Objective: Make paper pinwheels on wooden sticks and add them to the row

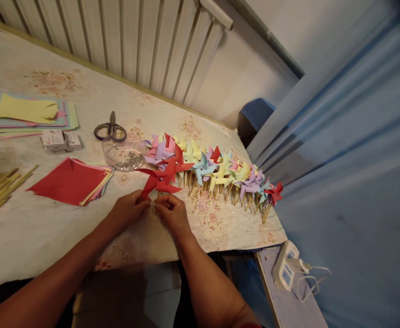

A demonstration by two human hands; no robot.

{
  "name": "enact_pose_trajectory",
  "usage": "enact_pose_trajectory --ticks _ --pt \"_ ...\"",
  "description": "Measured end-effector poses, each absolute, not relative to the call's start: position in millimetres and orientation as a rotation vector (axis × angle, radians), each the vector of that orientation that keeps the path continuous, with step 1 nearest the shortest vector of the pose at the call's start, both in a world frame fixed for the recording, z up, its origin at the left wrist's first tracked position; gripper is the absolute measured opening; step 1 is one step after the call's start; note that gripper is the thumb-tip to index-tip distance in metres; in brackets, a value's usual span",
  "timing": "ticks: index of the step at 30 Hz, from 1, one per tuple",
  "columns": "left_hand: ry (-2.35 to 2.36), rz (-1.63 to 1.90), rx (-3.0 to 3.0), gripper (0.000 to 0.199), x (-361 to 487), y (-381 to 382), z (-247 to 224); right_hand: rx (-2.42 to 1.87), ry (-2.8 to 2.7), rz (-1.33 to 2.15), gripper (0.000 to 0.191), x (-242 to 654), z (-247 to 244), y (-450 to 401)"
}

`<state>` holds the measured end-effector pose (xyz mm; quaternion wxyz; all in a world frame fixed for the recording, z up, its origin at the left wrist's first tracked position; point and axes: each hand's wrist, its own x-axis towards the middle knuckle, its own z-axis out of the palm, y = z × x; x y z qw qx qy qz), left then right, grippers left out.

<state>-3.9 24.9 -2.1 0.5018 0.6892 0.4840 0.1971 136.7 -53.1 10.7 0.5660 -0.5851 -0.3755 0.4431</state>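
Note:
A red paper pinwheel (161,179) with a pin at its centre stands in front of me on a thin stick. My right hand (172,212) pinches that stick just below the blades. The fingers of my left hand (133,208) are closed at the lower left blade of the same pinwheel; whether they grip it is hard to see. Behind and to the right, a long row of finished-looking pinwheels (220,175) in red, yellow, blue, purple and pink lies on the floral tablecloth (118,232), their sticks pointing toward me.
Left of my hands lies a stack of red and coloured paper squares (68,181), with sticks (2,191) beyond. Farther back are a clear dish of pins (126,157), scissors (111,130), small boxes (61,140) and coloured sheets (25,109). A power strip (286,266) sits lower right.

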Motion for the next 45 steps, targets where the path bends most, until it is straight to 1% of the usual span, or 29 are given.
enact_pose_trajectory --ticks 7,13,18,24,29,33,36,41,45 --pt "1.201 0.416 1.715 0.024 -3.2 26.1 4.2 -1.366 -0.878 1.019 0.013 139.1 6.7 -54.0" --pt "1.299 0.502 1.947 0.017 1.3 24.6 8.3 -1.384 -0.848 1.000 0.016 142.3 3.8 -58.6" --pt "1.292 0.719 2.166 0.019 0.9 18.6 -7.1 -1.430 -0.855 0.903 0.016 154.9 9.1 -73.7" --pt "1.195 0.817 2.382 0.015 -7.0 10.3 -30.3 -1.491 -0.852 0.789 0.016 181.3 11.9 -104.2" --pt "1.212 0.754 2.554 0.025 -12.3 0.1 -33.8 -1.562 -0.852 0.618 0.015 209.5 7.4 -124.5" --pt "1.292 0.627 2.651 0.037 -15.9 -14.6 -27.7 -1.630 -0.907 0.453 0.014 231.4 2.5 -135.3" --pt "1.390 0.554 2.686 0.042 -18.6 -26.3 -21.9 -1.681 -0.888 0.365 0.014 243.9 -4.9 -140.4" --pt "1.460 0.524 2.722 0.042 -20.0 -36.7 -13.6 -1.702 -0.818 0.361 0.014 253.1 -17.0 -140.4" --pt "1.514 0.507 2.729 0.041 -19.5 -38.3 -8.9 -1.709 -0.791 0.370 0.013 253.3 -17.3 -140.6"
